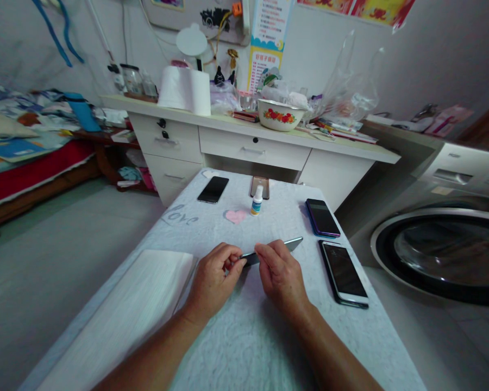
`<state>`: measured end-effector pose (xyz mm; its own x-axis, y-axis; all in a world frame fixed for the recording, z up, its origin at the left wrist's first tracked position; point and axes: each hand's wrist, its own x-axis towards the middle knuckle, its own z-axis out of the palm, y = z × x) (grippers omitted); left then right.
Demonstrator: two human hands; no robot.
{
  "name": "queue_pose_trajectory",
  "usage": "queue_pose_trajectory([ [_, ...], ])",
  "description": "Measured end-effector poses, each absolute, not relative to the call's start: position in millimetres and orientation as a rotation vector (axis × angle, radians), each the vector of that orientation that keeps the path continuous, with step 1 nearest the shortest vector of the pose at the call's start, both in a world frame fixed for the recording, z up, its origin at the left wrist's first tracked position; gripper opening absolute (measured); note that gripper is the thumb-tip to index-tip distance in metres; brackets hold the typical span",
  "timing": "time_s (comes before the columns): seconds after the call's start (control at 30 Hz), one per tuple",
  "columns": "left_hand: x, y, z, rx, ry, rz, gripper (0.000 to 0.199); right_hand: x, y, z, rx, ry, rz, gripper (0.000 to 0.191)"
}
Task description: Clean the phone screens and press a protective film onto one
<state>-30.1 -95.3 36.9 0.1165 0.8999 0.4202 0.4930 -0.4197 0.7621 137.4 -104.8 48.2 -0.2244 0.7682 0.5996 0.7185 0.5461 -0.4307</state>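
Now your left hand (217, 274) pinches the left end of the phone (251, 259), your right hand (282, 275) its edge; it slants rightward.

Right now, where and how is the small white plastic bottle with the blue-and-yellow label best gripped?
Probably by the labelled body of the bottle, from the right: it stands upright and narrows towards its top, so the body offers the wider hold. A slim dark phone is held on the near side; a flat brown rectangle lies behind.
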Motion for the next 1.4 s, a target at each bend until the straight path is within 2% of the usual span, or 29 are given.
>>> queue_pose_trajectory([
  [0.73, -30, -96, 39, 1.94, 1.334, 1.241, 0.01, 121, -112, 55, -1.14, -2.113, 0.097, 0.025],
  [1.4, -30, -95, 37, 1.936, 1.372, 1.244, 0.003, 131, -107, 49, -1.177, -2.023, 0.025, 0.027],
])
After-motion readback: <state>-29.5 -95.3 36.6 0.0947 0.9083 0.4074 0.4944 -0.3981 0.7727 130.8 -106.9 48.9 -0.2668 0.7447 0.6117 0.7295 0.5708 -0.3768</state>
